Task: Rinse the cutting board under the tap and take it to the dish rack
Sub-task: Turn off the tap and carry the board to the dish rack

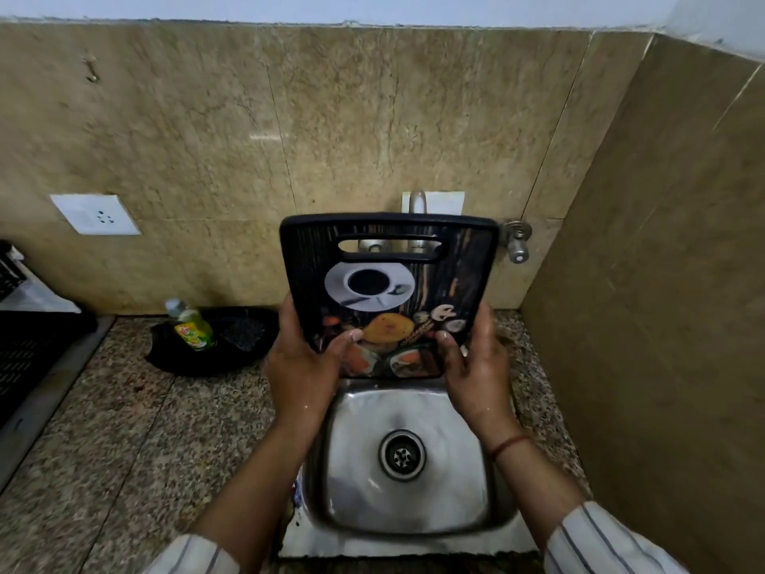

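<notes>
Head view looks down on a person holding a printed cutting board [389, 292] upright over the back edge of a steel sink [407, 507]. Its picture side faces the camera: a coffee cup on a saucer above mushrooms, bread and other food on a dark ground. The handle slot is at the top, and parts of the tap [417, 203] show through the slot and above the board's top edge.

Left hand [304, 362] grips the board's lower left edge, thumb pressed on the printed face and fingers wrapped behind. Right hand [476, 366] clasps the lower right edge the same way, thumb on the front. A red thread [508, 445] circles the right wrist, and striped sleeves [608, 544] cover both forearms near the bottom of the frame.

The sink basin looks wet, with a round drain [401, 454] in its middle. On the speckled granite counter [124, 428], toward the back edge left of the sink, a green dish soap bottle [191, 325] stands in a black tray [215, 341]. At the counter's far left edge sits a black slatted dish rack [29, 350], well apart from the board. A white wall socket [95, 214] is set into the stone backsplash, and a metal valve knob [517, 240] juts out just right of the board's top corner.
</notes>
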